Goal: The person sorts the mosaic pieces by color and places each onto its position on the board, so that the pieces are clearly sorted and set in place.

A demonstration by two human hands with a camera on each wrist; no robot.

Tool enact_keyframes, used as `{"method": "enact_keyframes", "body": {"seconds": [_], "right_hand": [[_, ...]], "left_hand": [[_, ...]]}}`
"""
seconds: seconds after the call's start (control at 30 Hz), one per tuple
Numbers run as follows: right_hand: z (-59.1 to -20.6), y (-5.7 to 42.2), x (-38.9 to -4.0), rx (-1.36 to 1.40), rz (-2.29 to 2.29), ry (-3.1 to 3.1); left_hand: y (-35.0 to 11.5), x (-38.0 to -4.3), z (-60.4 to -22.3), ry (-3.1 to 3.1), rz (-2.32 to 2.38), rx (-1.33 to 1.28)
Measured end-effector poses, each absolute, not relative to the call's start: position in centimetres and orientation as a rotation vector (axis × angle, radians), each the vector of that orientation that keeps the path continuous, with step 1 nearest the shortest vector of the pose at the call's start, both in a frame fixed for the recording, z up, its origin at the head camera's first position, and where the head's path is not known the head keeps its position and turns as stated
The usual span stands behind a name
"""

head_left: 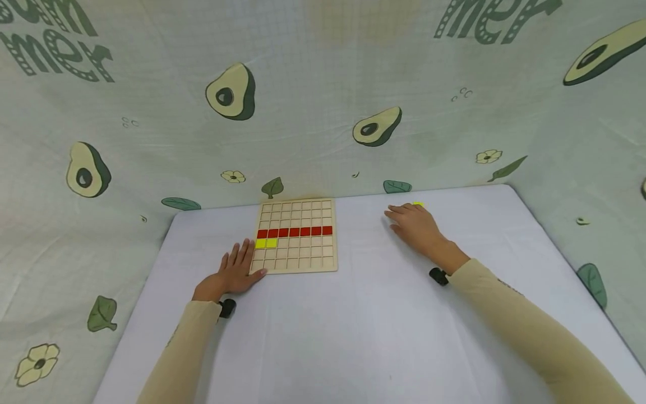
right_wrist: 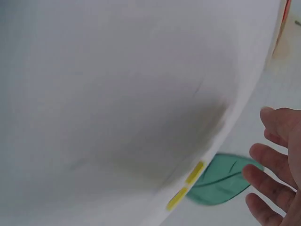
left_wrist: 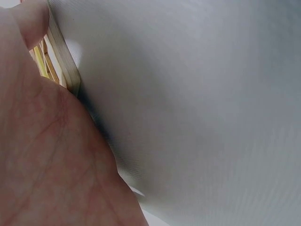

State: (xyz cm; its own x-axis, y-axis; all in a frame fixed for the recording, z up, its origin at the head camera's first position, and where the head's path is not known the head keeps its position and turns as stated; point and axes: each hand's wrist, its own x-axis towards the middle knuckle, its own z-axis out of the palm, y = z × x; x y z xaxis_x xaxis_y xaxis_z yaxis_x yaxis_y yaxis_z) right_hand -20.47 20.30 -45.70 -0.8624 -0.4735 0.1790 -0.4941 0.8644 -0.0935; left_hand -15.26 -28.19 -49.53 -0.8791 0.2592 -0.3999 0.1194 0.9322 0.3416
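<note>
A light wooden grid board (head_left: 298,264) lies on the table, with a full row of red square tiles (head_left: 295,232) across it. Just below that row, two yellow tiles (head_left: 266,243) fill the leftmost cells. My left hand (head_left: 237,275) lies with straight, spread fingers along the board's left side, its thumb at the near left corner; the left wrist view shows the thumb over the board's edge (left_wrist: 66,59). Over the table at the right, my right hand (head_left: 416,227) has loosely spread fingers and nothing in them. Two loose yellow tiles (right_wrist: 178,198) show close to it in the right wrist view.
A white table (head_left: 323,336) spreads under both arms. Behind it hangs a pale cloth (head_left: 313,123) printed with avocados and leaves, close against the far edge. Each wrist wears a small black device (head_left: 438,276).
</note>
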Motion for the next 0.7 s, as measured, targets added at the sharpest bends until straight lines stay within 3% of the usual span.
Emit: {"method": "enact_keyframes", "body": {"seconds": [0.7], "right_hand": [[-46.6, 24.8, -23.5, 0.658, 0.15, -3.024]], "left_hand": [[-28.3, -15.5, -50.0, 2.645, 0.415, 0.259]]}}
